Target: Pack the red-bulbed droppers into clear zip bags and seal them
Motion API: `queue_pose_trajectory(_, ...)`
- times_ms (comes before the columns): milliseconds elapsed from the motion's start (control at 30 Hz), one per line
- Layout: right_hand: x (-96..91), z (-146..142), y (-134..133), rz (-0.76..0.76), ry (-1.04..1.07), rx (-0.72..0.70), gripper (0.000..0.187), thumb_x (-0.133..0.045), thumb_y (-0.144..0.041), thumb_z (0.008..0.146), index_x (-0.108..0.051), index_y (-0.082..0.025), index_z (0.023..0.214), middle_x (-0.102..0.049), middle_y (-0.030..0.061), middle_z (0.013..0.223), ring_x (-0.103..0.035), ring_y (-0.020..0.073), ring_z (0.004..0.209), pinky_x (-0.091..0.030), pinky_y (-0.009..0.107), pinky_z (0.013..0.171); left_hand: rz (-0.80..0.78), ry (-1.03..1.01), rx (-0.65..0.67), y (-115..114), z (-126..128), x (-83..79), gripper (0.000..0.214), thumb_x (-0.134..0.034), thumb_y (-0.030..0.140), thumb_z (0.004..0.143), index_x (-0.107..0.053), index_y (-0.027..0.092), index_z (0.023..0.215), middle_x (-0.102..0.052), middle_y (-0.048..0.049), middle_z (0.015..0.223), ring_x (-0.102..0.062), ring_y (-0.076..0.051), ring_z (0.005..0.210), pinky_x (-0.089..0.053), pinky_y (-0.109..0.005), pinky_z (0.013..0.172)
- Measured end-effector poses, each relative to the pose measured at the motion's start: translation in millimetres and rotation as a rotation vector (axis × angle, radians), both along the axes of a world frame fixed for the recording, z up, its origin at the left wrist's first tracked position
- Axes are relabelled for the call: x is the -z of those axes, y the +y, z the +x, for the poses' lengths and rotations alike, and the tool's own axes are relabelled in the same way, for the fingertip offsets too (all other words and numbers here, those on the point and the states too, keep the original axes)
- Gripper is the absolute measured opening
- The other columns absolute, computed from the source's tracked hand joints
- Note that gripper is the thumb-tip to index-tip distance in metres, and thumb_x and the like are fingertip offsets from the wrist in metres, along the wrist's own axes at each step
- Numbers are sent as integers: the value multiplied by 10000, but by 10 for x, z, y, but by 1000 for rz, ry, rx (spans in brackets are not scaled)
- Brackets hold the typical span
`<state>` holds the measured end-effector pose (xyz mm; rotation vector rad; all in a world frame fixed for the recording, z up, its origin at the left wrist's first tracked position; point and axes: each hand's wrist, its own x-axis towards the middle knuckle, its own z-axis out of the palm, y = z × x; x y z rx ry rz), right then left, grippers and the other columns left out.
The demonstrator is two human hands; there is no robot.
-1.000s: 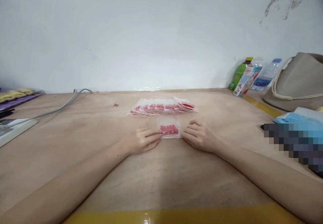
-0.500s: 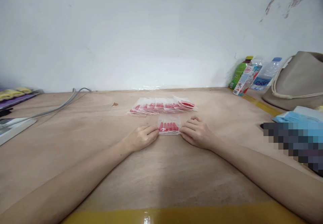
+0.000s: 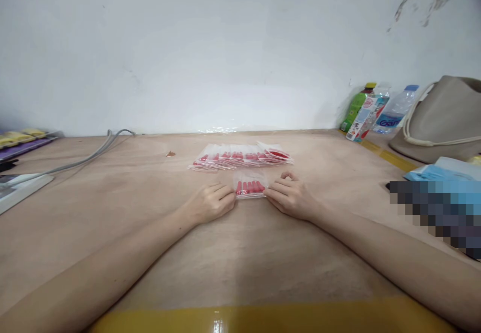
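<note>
Between my hands is a small clear plastic bag (image 3: pixel 250 177) holding several short red sticks (image 3: pixel 251 187) in a row along its near side; I cannot make out what the sticks are. My left hand (image 3: pixel 213 204) has its fingers closed on the bag's near left corner. At the near right corner, the thumb and fingers of my right hand (image 3: pixel 289 196) pinch the bag, with one finger curled up. Just beyond lies an overlapping row of similar bags (image 3: pixel 240 157) with red contents, flat on the wooden table (image 3: pixel 233 253).
At the far right stand a green bottle (image 3: pixel 355 107), a carton (image 3: pixel 366 118), a clear bottle (image 3: pixel 396 110) and a grey-beige bag (image 3: pixel 443 122). A blue packet (image 3: pixel 439 178) lies nearer. On the left are a grey cable (image 3: pixel 90 157) and a white flat object (image 3: pixel 26 193).
My right hand and the bag's right edge have shifted slightly to the left. Both hands keep hold of the bag, and the row behind stays put.
</note>
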<state>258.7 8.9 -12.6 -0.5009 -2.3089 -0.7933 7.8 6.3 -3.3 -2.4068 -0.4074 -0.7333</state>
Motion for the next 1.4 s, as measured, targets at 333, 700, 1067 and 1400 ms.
queue_pose_trajectory(333, 11, -188, 13, 11, 19, 6, 235, -439, -159, 866, -548, -161, 658, -552, 3, 607, -437, 112, 613, -294, 286, 683, -83, -100, 71, 93, 402, 69, 171, -462, 135, 859, -607, 145, 769, -670, -54, 820, -631, -152, 748, -526, -267, 695)
queue_pose_trajectory(700, -14, -153, -10, -18, 5, 9, 229, -400, -111, 864, -566, -158, 713, -568, 9, 619, -446, 112, 611, -282, 296, 696, 22, -43, 54, 108, 351, 34, 171, -459, 146, 867, -583, 153, 749, -652, -43, 731, -610, -140, 667, -500, -274, 638)
queue_pose_trajectory(1067, 13, -72, 6, -50, 49, 10, 206, -431, -143, 865, -564, -161, 708, -580, 8, 628, -463, 103, 604, -286, 297, 711, 140, 25, 51, 10, -50, -72, 73, -515, 121, 840, -582, 144, 827, -670, -56, 806, -625, -155, 707, -513, -287, 659)
queue_pose_trajectory(1400, 21, 8, 21, -54, 31, 51, 245, -438, -187, 879, -535, -162, 655, -562, 3, 603, -455, 105, 590, -295, 302, 740, 76, 63, -90, -19, -87, -53, 306, -417, 176, 914, -519, 154, 626, -536, -15, 576, -512, -126, 539, -427, -250, 530)
